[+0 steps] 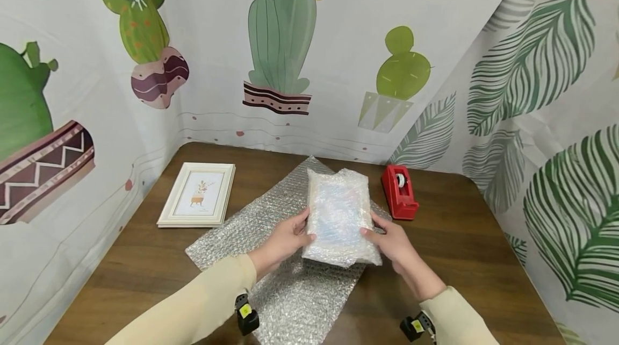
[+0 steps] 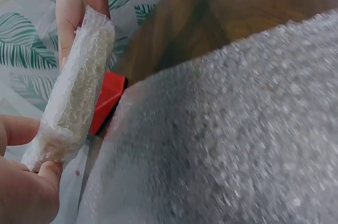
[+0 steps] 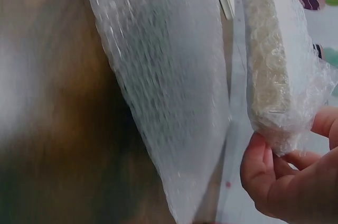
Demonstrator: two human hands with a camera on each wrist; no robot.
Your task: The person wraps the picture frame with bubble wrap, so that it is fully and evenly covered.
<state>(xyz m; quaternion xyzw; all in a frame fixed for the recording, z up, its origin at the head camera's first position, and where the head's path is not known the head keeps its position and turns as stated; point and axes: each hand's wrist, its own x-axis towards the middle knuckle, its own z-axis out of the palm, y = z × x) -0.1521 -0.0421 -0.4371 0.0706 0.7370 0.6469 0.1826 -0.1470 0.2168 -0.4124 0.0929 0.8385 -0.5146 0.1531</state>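
Between both hands, raised above the table, is a picture frame wrapped in bubble wrap [image 1: 338,216], its cream border and bluish picture dim through the plastic. My left hand [image 1: 289,235] grips its left edge, thumb toward the front face. On the opposite edge my right hand [image 1: 394,242] pinches it between thumb and fingers. Crumpled plastic juts past the frame's corner by the right hand [image 3: 296,187] in the right wrist view. Beneath it a sheet of bubble wrap [image 1: 300,302] lies flat and slanted across the table.
At the left of the brown wooden table [image 1: 464,259] lies a cream picture frame [image 1: 166,217] showing a potted plant, apparently stacked on another. A red tape dispenser [image 1: 400,194] with a roll stands right of the wrapped frame. Cactus- and leaf-printed cloth [image 1: 208,22] hangs behind the table and along its sides.
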